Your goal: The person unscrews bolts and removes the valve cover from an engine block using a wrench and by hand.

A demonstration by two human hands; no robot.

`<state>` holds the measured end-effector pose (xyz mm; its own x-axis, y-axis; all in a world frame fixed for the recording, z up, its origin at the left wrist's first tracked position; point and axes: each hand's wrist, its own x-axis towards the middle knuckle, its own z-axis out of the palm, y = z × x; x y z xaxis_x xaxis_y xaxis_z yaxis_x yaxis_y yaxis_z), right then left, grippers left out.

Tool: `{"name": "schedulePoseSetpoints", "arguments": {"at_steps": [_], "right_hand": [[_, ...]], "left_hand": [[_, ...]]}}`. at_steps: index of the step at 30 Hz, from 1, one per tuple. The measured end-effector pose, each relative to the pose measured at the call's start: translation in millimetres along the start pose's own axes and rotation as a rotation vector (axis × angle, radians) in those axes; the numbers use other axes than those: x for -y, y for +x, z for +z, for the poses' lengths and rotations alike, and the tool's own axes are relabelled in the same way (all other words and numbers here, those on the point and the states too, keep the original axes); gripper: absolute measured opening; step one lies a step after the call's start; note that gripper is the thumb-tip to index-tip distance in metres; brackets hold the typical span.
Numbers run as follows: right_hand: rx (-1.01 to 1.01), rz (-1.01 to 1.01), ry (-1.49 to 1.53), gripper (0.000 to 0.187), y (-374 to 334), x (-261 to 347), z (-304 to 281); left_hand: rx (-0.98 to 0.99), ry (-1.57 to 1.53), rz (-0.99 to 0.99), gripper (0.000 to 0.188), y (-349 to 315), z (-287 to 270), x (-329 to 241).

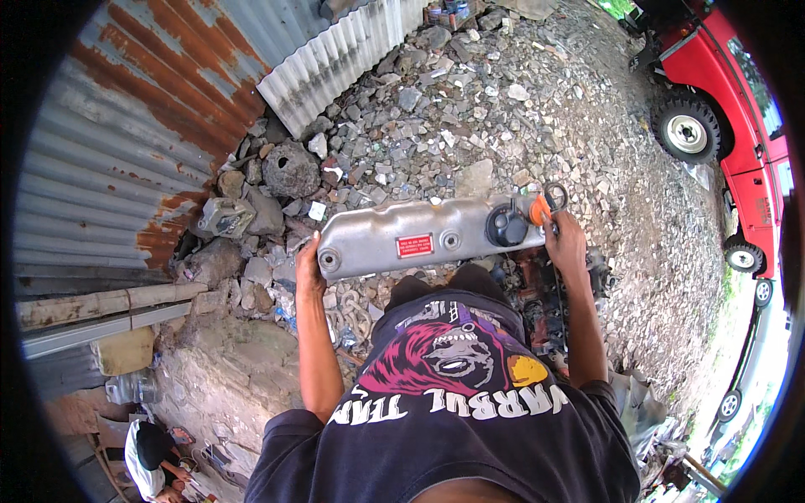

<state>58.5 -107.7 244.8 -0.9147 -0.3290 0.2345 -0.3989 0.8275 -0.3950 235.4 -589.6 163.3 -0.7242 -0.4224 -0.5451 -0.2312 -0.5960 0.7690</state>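
Note:
A long silver engine valve cover [369, 235] is held up level in front of me, above the stony ground. It has a red label, round bolt recesses, a black round fitting [507, 225] and an orange cap [537, 210] toward its right end. My left hand [309, 261] grips the left end, with the fingers partly hidden behind it. At the other end, my right hand [568, 239] is closed around the edge beside the orange cap. Below the cover, near my right forearm, dark greasy engine parts [537, 289] show in part.
Rusty corrugated sheets [159, 109] wall off the left side. Gravel and loose rocks [503, 109] cover the ground, with a holed stone lump [291, 170] by the wall. A red off-road vehicle [738, 109] stands at right. Another person [149, 457] crouches at lower left.

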Motion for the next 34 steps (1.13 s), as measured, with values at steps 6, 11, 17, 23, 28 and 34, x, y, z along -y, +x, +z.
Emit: {"name": "schedulePoseSetpoints", "arguments": {"at_steps": [6, 11, 17, 23, 28, 34], "right_hand": [[-0.103, -0.104, 0.056, 0.015, 47.3, 9.1, 7.4], [-0.133, -0.105, 0.084, 0.013, 99.4, 7.9, 7.8], [-0.184, -0.093, 0.063, 0.013, 170.5, -13.0, 15.0], [-0.263, -0.048, 0.043, 0.016, 270.8, -93.2, 60.3], [-0.197, 0.069, -0.013, 0.02, 350.4, -154.9, 85.1], [-0.144, 0.298, 0.011, 0.03, 408.8, -229.6, 100.5]], "left_hand": [[-0.025, -0.285, 0.013, 0.045, 19.6, 15.0, -21.1], [-0.057, -0.317, 0.092, 0.039, 35.0, 39.2, -49.2], [-0.032, -0.313, 0.097, 0.039, 42.2, 120.3, -104.5], [0.107, -0.258, 0.021, 0.043, 147.1, 181.1, -115.5], [0.082, -0.231, -0.086, 0.045, 252.6, 271.1, -145.3], [0.143, -0.094, -0.03, 0.039, 330.2, 393.7, -186.7]]}}
